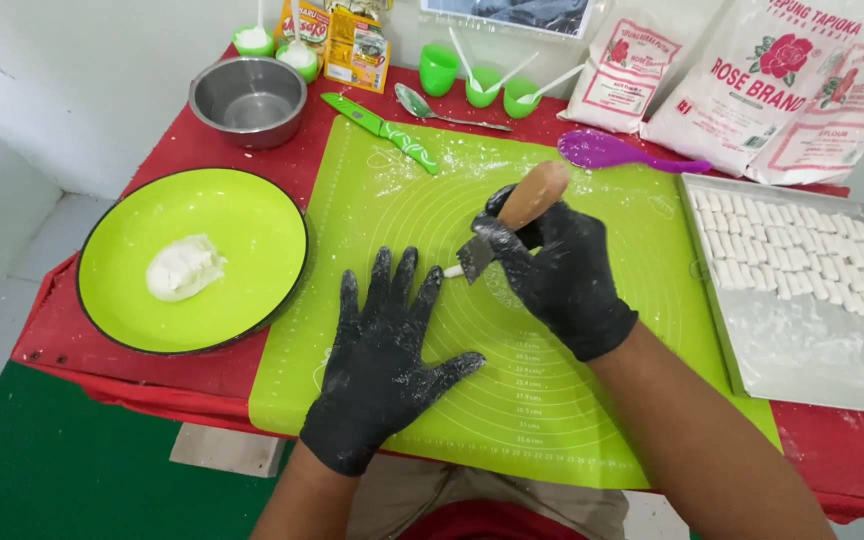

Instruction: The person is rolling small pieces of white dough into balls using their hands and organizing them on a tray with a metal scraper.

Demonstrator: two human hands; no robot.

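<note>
Two black-gloved hands work over a green silicone mat [552,400] on a red table [202,150], seen from the head camera. The right hand [562,275] has its fingers wrapped tight round the wooden handle of a small scraper [512,220], blade angled down onto a short white piece of dough [453,270] lying on the mat. The left hand [382,355] rests flat, fingers spread and holding nothing, its fingertips just beside that piece.

The dough looks soft, light and a little tacky, judging by the flour dusting the gloves; it would likely squash if pinched hard, so a gentle hold at its sides seems best. The scraper is stiff and best held by the handle.

To the left, a green plate [242,210] bears a lump of dough [184,267]. To the right, a metal tray [802,350] holds rows of cut pieces [802,255]. Behind stand a steel bowl [248,98], a purple spoon [617,152] and flour bags [752,80].
</note>
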